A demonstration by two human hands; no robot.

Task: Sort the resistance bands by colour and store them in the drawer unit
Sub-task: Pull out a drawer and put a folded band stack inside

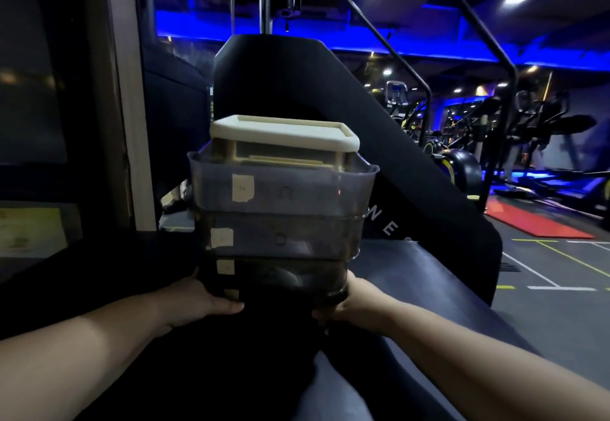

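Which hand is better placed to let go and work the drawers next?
Right, narrowly. The left hand and right hand both grip the drawer unit at its base, but open bench lies on the right, while dark padding crowds the left.

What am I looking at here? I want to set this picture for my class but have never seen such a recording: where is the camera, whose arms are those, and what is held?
There is no machine: a person wears one wide-angle camera on the head, so you look forward and down along their own bare arms. The left hand and the right hand grip the bottom of a small drawer unit, one at each side. It has stacked smoky see-through drawers under a cream top, with a paper label on the fronts, too small to read. What is inside is too dark to tell. Below lies a dark padded gym bench; whether the unit rests on it or is lifted, I cannot tell.
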